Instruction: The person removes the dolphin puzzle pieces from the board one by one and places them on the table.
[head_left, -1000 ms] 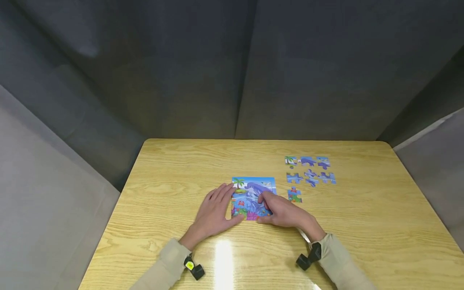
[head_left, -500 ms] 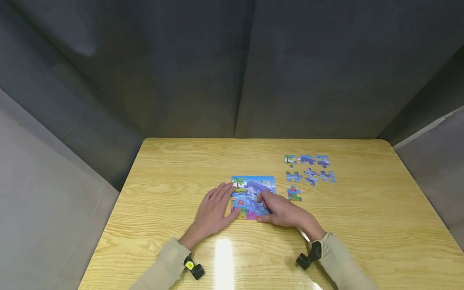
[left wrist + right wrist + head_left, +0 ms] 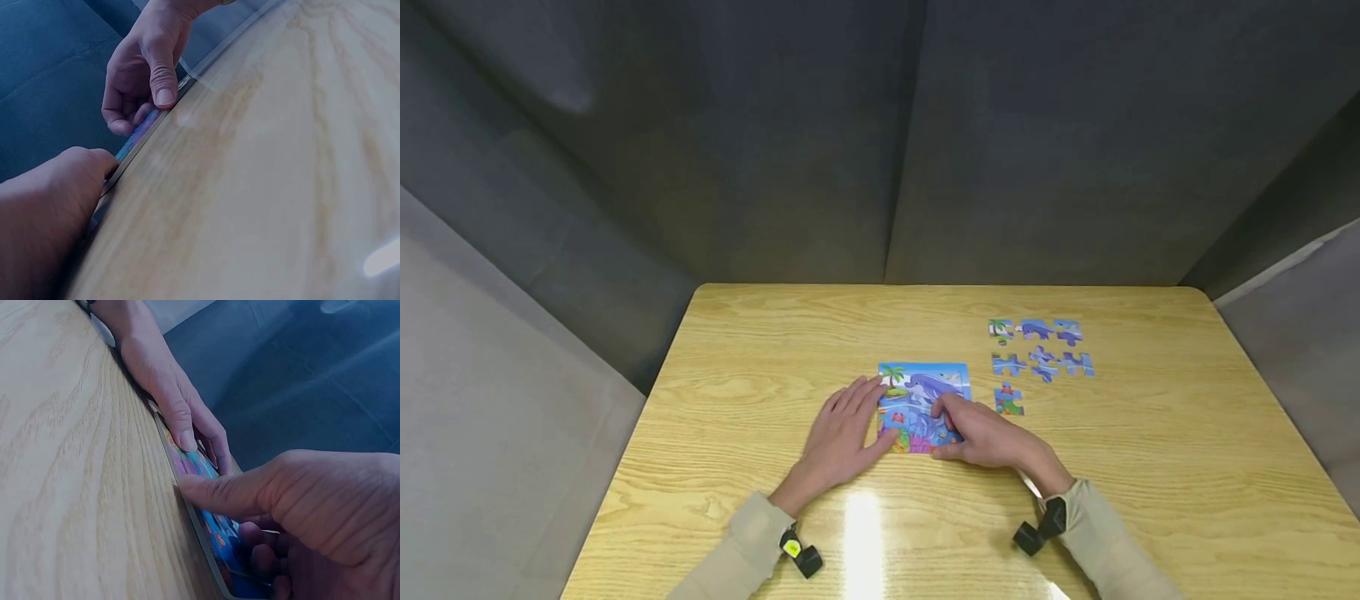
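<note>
A colourful dolphin jigsaw puzzle [image 3: 917, 392], with a palm tree and a crab, lies flat in its board on the table. My left hand [image 3: 842, 437] rests along the puzzle's left side, fingers extended, fingertips at the palm tree and thumb at the lower left edge. Over the lower right part, my right hand [image 3: 988, 435] has curled fingers on the picture and its thumb at the near edge, gripping there. In the right wrist view, the curled fingers sit by the corner of the board [image 3: 200, 464]. The palm and fingers hide that corner of the picture.
Several loose jigsaw pieces lie in rows to the puzzle's right: a palm tree piece [image 3: 1001, 330], a dolphin piece [image 3: 1037, 329], and a red-and-green piece [image 3: 1008, 402] nearest me. The wooden table [image 3: 760, 358] ends before a dark curtain [image 3: 790, 167].
My left thumb has shifted slightly up and left off the puzzle's near edge. The right hand keeps its place, and the loose pieces lie as before.
</note>
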`<action>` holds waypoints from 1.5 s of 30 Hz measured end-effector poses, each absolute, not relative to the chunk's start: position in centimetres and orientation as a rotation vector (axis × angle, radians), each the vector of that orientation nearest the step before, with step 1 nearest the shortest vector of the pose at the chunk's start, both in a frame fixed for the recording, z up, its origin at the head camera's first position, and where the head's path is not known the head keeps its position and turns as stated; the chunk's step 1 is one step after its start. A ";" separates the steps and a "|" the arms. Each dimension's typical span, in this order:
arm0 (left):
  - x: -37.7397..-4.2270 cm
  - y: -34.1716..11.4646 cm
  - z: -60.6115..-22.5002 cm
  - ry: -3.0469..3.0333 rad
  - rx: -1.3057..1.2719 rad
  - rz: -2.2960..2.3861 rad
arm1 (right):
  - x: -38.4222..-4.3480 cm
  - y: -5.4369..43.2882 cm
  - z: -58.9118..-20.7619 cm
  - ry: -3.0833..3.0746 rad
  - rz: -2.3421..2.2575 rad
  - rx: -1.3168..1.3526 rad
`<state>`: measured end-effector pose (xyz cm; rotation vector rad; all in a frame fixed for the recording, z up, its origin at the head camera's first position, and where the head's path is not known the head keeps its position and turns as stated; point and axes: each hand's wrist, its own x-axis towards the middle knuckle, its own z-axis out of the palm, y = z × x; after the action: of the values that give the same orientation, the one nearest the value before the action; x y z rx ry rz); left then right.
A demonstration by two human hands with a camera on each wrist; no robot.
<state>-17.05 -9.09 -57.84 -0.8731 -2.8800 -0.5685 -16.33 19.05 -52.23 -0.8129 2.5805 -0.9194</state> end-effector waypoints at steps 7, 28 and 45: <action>-17.1 -9.1 -57.9 -2.860 -0.880 -0.558 | -16.2 18.7 -52.1 2.616 -0.936 -0.801; -16.9 -9.2 -57.8 -2.860 -0.876 -0.595 | -16.0 18.4 -52.1 2.695 -0.827 -0.797; -17.2 -9.1 -58.2 -2.873 -0.892 -0.513 | -15.9 24.1 -51.4 2.669 -1.150 -0.724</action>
<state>-17.20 -9.09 -58.20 -0.8924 -2.8733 -0.5135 -15.88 24.09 -51.40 -0.7236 2.6688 -1.1503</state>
